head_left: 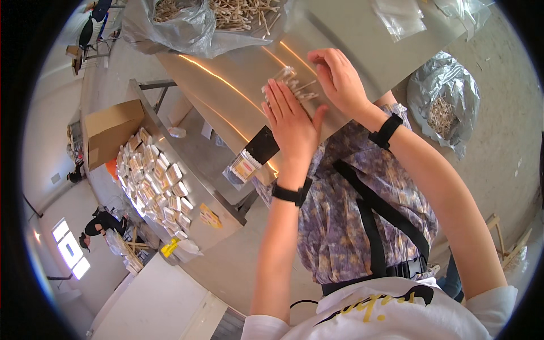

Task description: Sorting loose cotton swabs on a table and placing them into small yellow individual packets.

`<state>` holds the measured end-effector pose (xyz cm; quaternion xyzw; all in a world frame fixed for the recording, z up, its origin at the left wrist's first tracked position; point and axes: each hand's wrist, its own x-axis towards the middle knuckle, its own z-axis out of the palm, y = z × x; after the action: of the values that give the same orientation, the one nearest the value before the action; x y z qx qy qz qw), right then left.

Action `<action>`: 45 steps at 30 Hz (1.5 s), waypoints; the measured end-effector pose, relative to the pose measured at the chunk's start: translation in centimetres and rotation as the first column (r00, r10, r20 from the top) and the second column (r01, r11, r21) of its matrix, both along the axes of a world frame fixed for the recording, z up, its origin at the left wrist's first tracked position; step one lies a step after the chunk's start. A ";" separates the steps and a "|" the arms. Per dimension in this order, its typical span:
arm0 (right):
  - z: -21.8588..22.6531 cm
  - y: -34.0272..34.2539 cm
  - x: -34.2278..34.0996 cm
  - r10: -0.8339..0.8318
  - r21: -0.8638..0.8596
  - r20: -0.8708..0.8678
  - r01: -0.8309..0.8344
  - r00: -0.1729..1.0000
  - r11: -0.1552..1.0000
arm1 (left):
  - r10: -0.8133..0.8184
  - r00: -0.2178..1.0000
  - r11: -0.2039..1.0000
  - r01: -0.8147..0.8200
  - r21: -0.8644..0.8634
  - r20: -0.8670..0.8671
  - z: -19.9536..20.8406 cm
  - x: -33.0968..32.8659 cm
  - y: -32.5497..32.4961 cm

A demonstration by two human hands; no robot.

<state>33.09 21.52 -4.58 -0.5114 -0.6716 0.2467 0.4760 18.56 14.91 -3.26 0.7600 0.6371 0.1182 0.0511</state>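
While the left hand (293,126) covers cotton swabs (306,95), apparently gathering them, neither grip clamps anything; the right hand (343,85) should join.

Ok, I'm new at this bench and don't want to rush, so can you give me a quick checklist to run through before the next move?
1. Left hand on the loose swabs: ok, laid flat over part of them.
2. Right hand free: ok, nothing seen in it.
3. Loose swabs lined up: not ok, sticks point different ways.
4. Number of loose swabs: cannot tell, the left hand covers some.
5. More swabs at hand: ok, a pile lies in the grey plastic bag on the table.
6. Clear plastic bags on the table: ok, near its far right side.
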 end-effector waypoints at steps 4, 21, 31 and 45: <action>0.1 -0.1 -0.2 0.004 -0.011 -0.055 -0.005 0.998 1.000 | 0.028 0.999 0.999 -0.026 0.045 -0.040 -0.4 -0.4 1.6; 0.2 0.1 0.0 0.008 -0.019 -0.038 -0.009 0.999 1.000 | 0.011 0.999 1.000 -0.010 -0.018 0.032 -0.4 1.1 -1.9; 0.4 0.1 -0.2 -0.003 -0.031 -0.052 0.001 0.999 1.000 | 0.000 0.993 0.999 -0.004 0.033 0.119 1.0 -1.3 4.4; 0.3 0.0 0.1 0.000 -0.023 -0.086 -0.001 0.996 1.000 | 0.024 0.997 0.999 -0.021 -0.038 0.069 1.4 0.2 -0.2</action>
<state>33.14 21.55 -4.27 -0.5056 -0.6478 0.2762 0.4983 18.72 14.74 -1.89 0.7471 0.6455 0.1333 0.0861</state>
